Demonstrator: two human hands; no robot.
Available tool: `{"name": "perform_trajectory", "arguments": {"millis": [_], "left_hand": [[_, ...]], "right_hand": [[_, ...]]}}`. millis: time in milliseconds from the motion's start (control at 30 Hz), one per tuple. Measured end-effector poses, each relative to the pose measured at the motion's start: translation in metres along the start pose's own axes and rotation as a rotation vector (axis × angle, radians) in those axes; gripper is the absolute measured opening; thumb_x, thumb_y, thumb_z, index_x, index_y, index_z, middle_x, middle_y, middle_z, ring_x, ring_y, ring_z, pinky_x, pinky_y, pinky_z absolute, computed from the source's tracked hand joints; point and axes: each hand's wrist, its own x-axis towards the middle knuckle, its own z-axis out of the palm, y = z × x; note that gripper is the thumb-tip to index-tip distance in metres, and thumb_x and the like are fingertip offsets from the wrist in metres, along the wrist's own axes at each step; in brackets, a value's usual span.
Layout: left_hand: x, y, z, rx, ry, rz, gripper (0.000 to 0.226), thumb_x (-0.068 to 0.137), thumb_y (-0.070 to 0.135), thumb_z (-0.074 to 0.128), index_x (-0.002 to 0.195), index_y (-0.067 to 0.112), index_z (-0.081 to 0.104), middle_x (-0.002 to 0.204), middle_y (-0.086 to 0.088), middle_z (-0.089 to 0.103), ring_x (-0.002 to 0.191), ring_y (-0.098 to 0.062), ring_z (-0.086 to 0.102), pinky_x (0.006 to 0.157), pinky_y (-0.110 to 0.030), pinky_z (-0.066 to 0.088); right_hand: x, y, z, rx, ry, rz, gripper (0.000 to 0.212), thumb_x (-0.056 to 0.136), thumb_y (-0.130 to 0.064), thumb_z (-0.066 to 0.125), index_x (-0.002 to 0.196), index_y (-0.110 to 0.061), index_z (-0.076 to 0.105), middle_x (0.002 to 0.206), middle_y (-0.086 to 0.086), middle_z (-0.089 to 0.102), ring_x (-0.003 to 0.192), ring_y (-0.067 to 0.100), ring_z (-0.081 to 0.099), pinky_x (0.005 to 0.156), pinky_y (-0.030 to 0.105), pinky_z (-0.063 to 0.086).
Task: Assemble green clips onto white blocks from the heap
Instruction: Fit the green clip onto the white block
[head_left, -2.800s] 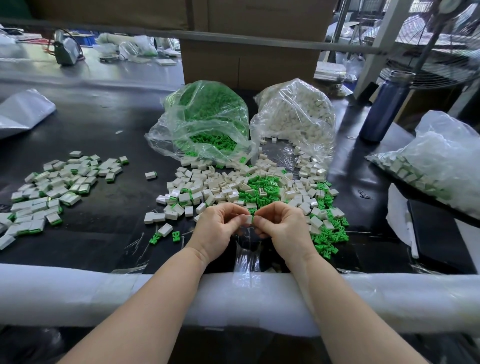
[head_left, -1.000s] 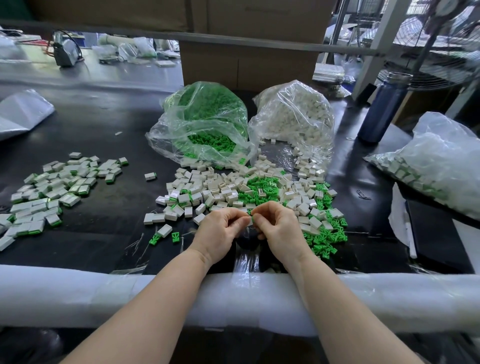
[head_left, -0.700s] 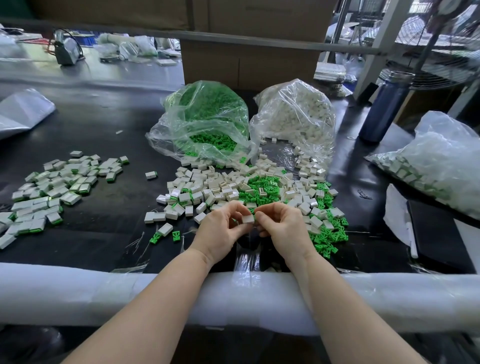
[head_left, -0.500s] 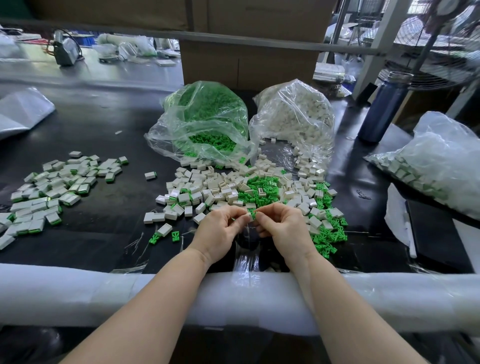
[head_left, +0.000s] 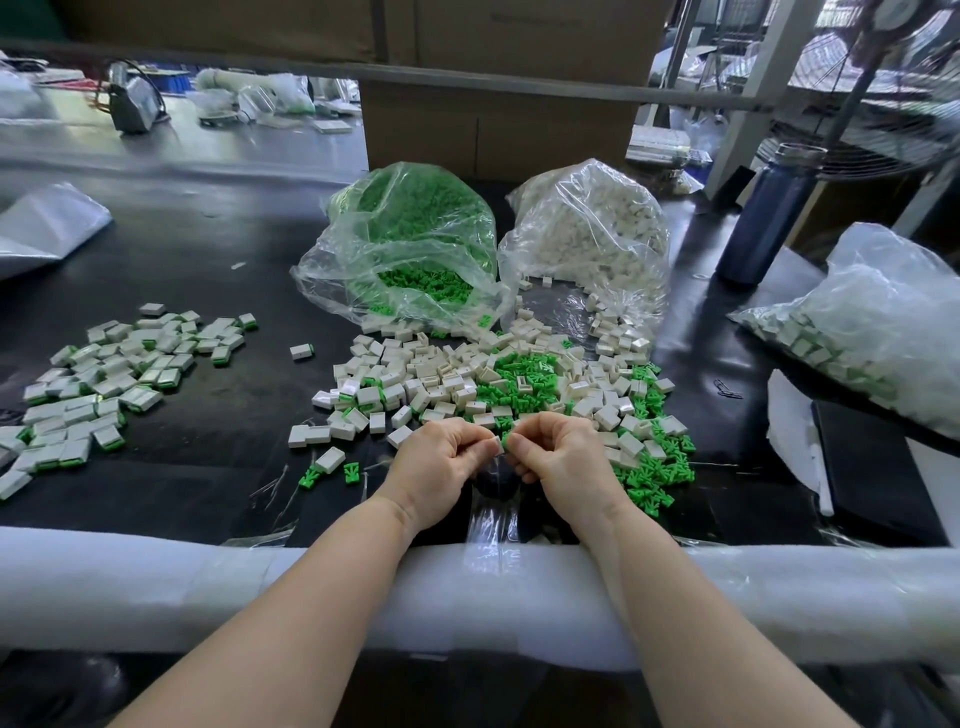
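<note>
Here my left hand (head_left: 441, 467) pinched a white block (head_left: 496, 445) while my right hand (head_left: 563, 457) pinched a green clip (head_left: 505, 440) against it. The heap (head_left: 498, 384) lay just beyond on the desk (head_left: 208, 249).

At centre frame, the left hand (head_left: 441, 467) and right hand (head_left: 563, 460) pinch a white block (head_left: 497, 443) and green clip (head_left: 505, 441) together above the black table (head_left: 218, 436), before the mixed heap (head_left: 498, 384) and two clear bags.

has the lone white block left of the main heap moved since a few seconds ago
No. The lone white block lies in the same spot, between the finished pile and the heap.
</note>
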Motion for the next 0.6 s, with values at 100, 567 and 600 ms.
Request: {"name": "perform_trajectory", "arguments": {"millis": [100,567,600], "left_hand": [[-0.0008,0.0005,0.0000,0.031,-0.005,0.007,0.012,0.088,0.016,0.062,0.092,0.010,0.071,0.080,0.000,0.065,0.081,-0.017,0.061,0.085,-0.035,0.049],[-0.0012,0.0011,0.0002,0.148,-0.024,0.072,0.015,0.089,0.018,0.060,0.093,0.010,0.072,0.084,-0.003,0.064,0.082,-0.017,0.058,0.082,-0.032,0.046],[-0.0012,0.0013,0.0000,0.117,-0.011,0.064,0.014,0.089,0.017,0.060,0.093,0.010,0.072,0.084,-0.004,0.066,0.082,-0.017,0.059,0.082,-0.033,0.047]], "right_hand": [[0.0004,0.0002,-0.0004,-0.023,-0.012,-0.003,0.020,0.087,-0.004,0.061,0.070,-0.014,0.061,0.062,0.005,0.059,0.055,0.012,0.052,0.057,0.023,0.047],[0.0003,-0.0005,0.0020,-0.073,-0.013,-0.023,0.021,0.084,-0.004,0.064,0.066,-0.014,0.061,0.060,0.004,0.059,0.054,0.012,0.051,0.057,0.026,0.046],[0.0003,-0.0003,0.0023,-0.030,-0.001,-0.017,0.019,0.084,-0.004,0.064,0.068,-0.012,0.062,0.060,0.005,0.059,0.052,0.011,0.051,0.054,0.022,0.046]]}}
